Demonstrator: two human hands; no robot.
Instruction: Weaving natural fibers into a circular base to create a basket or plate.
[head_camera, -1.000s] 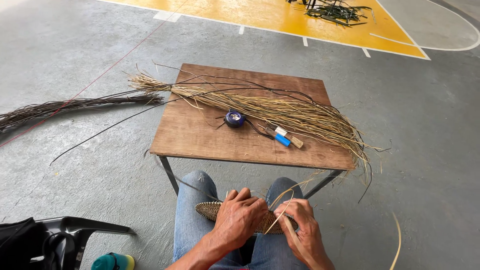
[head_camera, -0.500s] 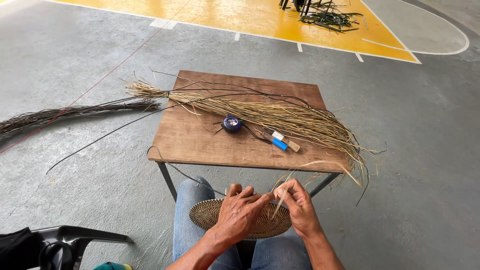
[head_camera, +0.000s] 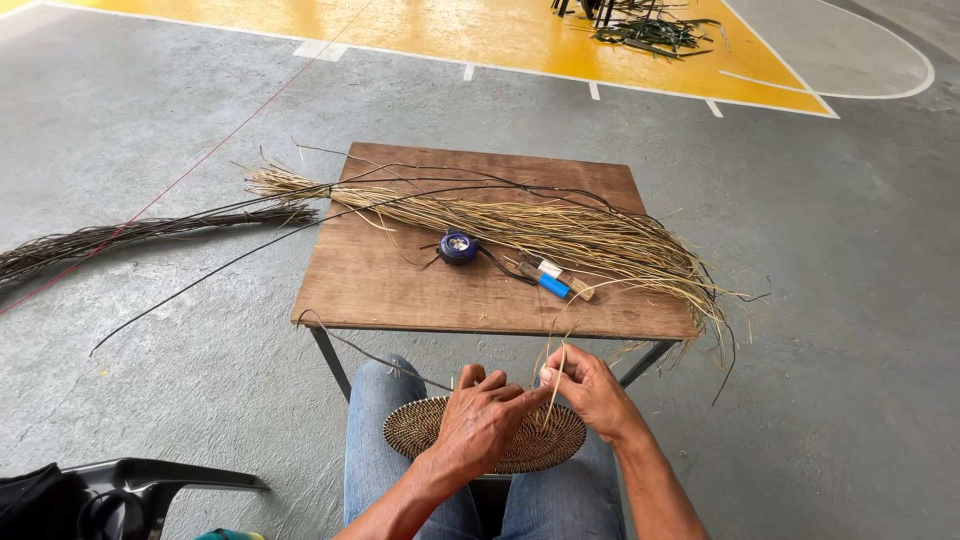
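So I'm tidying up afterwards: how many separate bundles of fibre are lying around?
3: a pale straw bundle across the wooden table, a dark bundle on the floor left, a dark pile on the yellow floor area. More may lie outside view.

No pkgs, labels, signs or screens in view.

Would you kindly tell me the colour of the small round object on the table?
Dark blue round object, head view.
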